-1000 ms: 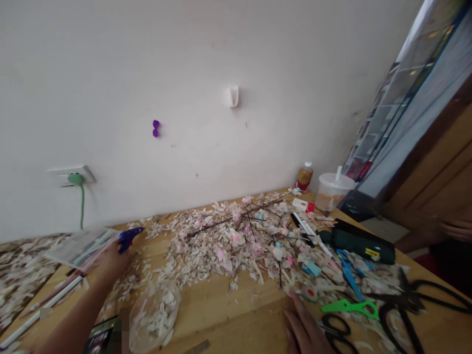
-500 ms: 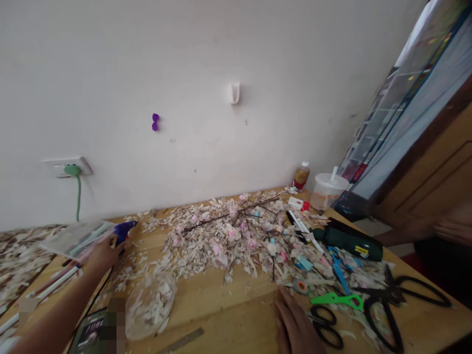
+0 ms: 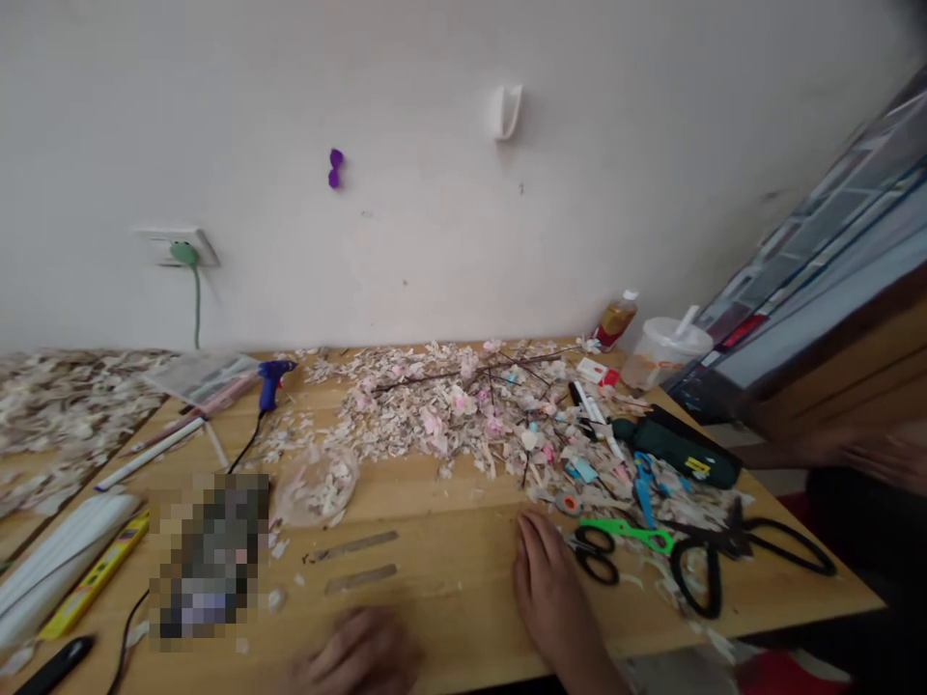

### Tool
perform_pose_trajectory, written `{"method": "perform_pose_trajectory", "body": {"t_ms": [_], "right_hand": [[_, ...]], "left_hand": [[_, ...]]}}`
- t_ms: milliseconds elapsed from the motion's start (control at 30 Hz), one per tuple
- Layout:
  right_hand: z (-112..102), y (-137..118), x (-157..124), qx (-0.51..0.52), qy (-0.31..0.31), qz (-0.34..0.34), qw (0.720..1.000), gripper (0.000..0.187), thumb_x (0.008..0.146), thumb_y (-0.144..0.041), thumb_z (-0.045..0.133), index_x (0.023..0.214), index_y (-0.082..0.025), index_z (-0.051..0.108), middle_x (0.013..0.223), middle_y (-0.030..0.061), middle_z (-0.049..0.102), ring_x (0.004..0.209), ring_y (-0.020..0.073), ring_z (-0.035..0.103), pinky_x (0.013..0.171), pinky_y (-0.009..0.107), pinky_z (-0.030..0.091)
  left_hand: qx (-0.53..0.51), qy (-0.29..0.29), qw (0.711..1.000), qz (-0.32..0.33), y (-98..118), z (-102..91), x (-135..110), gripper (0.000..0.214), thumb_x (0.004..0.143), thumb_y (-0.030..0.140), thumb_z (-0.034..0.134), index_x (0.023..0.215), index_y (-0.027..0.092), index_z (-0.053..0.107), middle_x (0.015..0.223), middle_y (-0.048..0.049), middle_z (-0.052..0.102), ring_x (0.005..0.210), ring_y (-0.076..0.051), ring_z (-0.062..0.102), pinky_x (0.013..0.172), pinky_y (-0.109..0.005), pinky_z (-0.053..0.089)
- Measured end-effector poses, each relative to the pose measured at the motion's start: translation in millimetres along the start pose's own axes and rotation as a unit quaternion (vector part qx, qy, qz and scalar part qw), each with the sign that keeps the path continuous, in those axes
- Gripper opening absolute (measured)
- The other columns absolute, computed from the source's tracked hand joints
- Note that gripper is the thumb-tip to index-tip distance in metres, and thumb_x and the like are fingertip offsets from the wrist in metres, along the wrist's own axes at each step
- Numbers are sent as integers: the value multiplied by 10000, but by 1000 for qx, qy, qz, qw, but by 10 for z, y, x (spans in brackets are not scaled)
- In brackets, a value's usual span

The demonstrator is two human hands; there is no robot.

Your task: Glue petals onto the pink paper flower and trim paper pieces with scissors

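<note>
- While the left hand [image 3: 362, 647] is a blur of curled fingers at the table's front edge, whether it grips anything cannot be told.
- One right hand [image 3: 547, 569] rests on the tabletop [image 3: 463, 521], fingers nearly straight and together, with no visible hold on anything.
- Two flat strips [image 3: 360, 578] lie just beyond the left hand.
- Two black-handled scissors: a small pair [image 3: 600, 565] just beside the right hand, large shears [image 3: 702, 579] farther right.
- One blue glue gun [image 3: 269, 386], far left, beyond both hands.
</note>
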State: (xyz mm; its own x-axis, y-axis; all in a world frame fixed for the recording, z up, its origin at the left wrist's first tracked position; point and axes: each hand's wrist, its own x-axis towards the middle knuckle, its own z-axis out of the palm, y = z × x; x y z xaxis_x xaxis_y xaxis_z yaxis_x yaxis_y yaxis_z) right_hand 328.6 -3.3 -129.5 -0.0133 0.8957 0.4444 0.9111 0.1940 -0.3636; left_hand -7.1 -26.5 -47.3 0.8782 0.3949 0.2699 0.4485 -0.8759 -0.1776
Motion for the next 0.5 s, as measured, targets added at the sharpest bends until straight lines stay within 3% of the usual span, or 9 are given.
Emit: {"method": "perform_pose_trajectory", "body": {"t_ms": [100, 333, 500], "right_hand": [[-27, -21, 5, 5, -5, 0, 1000, 417, 969, -217, 375, 1372, -125, 422, 1356, 175, 483, 1282, 288, 447, 1039, 475, 452], [-227, -199, 146, -62, -10, 26, 998, 315, 960, -190, 394, 1239, -144, 533, 1258, 140, 565, 1209, 287, 482, 1020, 496, 399], [-277, -247, 205, -83, -25, 54, 995, 325, 915, -141, 414, 1212, -141, 547, 1228, 140, 572, 1162, 301, 490, 1008, 524, 382]], "left_hand": [[-4, -39, 999, -9, 50, 45, 41, 508, 921, 173, 485, 1415, 287, 461, 1369, 36, 589, 1307, -186, 441, 1054, -270, 410], [-34, 20, 998, -47, -78, 289, -84, 427, 915, 157, 466, 1313, 266, 575, 1302, -19, 634, 1273, -217, 483, 1085, -331, 371], [9, 53, 998, -22, -121, 529, -139, 399, 919, 239, 455, 1289, 250, 603, 1310, -25, 635, 1245, -228, 512, 1117, -347, 325]]}}
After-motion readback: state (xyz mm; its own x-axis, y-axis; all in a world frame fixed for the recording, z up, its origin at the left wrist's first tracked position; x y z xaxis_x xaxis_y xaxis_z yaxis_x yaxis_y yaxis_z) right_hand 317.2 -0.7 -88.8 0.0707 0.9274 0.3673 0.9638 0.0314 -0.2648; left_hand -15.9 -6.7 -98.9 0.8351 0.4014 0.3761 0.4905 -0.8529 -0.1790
